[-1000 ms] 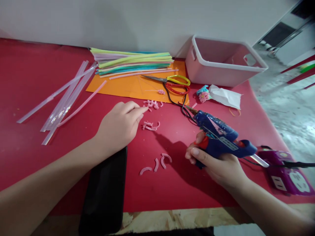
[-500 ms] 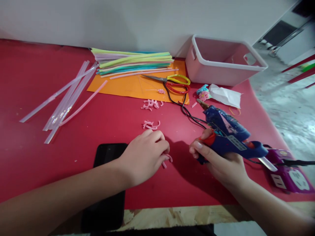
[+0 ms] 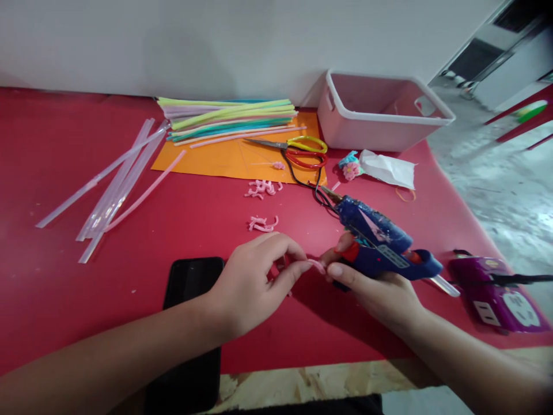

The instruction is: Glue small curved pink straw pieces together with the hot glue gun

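A short piece of pink pipe cleaner [image 3: 317, 265] is pinched between the thumb and fingers of my left hand [image 3: 259, 282]. Its other end meets the fingertips of my right hand [image 3: 375, 288], which is wrapped round a blue glue gun [image 3: 375, 233]. The gun's nozzle points up and to the left. Beyond my left hand lie two small heaps of cut pink pipe cleaner, a nearer heap [image 3: 262, 223] and a farther heap [image 3: 261, 188]. Another pink bit shows partly under my left hand.
Behind are a bundle of coloured pipe cleaners [image 3: 228, 118], scissors [image 3: 305, 151] and a pink bin [image 3: 384, 129]. Glue sticks [image 3: 118, 190] lie left, a black phone [image 3: 190, 351] under my left forearm. A purple power socket [image 3: 496, 294] and cables are right. A pink flower [image 3: 351, 170] sits by the bin.
My left hand has lifted the pink pipe cleaner piece off the table and moved right. My right hand has come left with the glue gun, so the fingertips of both now meet at the piece.
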Demonstrator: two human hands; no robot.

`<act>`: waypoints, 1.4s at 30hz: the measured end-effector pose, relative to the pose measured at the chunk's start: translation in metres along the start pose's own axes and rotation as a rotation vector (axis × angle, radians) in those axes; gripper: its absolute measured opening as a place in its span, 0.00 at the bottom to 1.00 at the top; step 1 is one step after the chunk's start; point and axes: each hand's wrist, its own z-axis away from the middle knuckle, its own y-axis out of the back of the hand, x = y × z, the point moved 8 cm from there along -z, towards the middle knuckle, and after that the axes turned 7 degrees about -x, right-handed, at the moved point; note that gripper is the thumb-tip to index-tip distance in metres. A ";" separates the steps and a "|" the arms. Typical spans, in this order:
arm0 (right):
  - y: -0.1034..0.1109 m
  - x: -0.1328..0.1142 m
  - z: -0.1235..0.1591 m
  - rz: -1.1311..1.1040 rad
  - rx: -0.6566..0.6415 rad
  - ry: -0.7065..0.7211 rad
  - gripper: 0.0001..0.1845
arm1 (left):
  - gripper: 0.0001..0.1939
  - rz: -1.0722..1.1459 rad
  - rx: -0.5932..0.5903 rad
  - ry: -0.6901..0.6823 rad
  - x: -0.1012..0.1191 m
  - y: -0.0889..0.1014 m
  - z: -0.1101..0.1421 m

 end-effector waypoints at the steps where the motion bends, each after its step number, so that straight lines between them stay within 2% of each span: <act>1: 0.000 0.001 0.000 -0.002 -0.005 -0.009 0.15 | 0.07 -0.005 0.008 -0.026 0.001 -0.001 0.001; 4: 0.000 0.004 0.002 -0.013 0.011 -0.060 0.18 | 0.05 -0.042 0.014 -0.095 0.003 -0.003 0.003; 8: -0.003 0.003 0.002 -0.039 0.026 -0.079 0.20 | 0.03 -0.089 0.000 -0.116 0.002 -0.006 0.003; 15: -0.002 0.006 0.000 -0.150 0.049 -0.091 0.20 | 0.07 -0.228 0.023 -0.231 0.007 -0.005 0.006; 23: -0.008 0.004 -0.002 -0.186 -0.017 -0.118 0.20 | 0.07 -0.296 0.035 -0.317 0.012 -0.007 0.010; 25: -0.008 0.002 -0.003 -0.157 -0.013 -0.105 0.19 | 0.07 -0.247 0.032 -0.260 0.010 -0.006 0.008; 29: -0.002 -0.002 -0.005 -0.168 0.039 -0.012 0.14 | 0.10 0.088 0.042 0.122 -0.018 0.002 0.001; 31: 0.005 -0.005 -0.003 -0.183 0.051 0.061 0.13 | 0.11 0.267 0.080 0.227 -0.029 0.007 -0.001; 33: 0.011 -0.010 0.002 -0.055 0.045 0.140 0.12 | 0.10 0.393 0.121 0.267 -0.037 0.010 -0.002; 36: 0.015 -0.022 0.010 0.423 0.068 0.216 0.01 | 0.09 0.502 0.174 0.290 -0.047 0.013 -0.001; 37: 0.014 -0.028 0.012 0.545 0.086 0.265 0.05 | 0.10 0.524 0.186 0.294 -0.048 0.013 0.000; 38: 0.008 -0.032 0.013 0.629 0.051 0.310 0.07 | 0.10 0.538 0.195 0.298 -0.050 0.013 0.001; 40: 0.002 -0.045 0.018 0.702 0.084 0.449 0.11 | 0.11 0.548 0.213 0.302 -0.050 0.014 0.002; 42: -0.006 -0.052 0.020 0.736 0.042 0.554 0.13 | 0.12 0.541 0.236 0.303 -0.050 0.016 0.004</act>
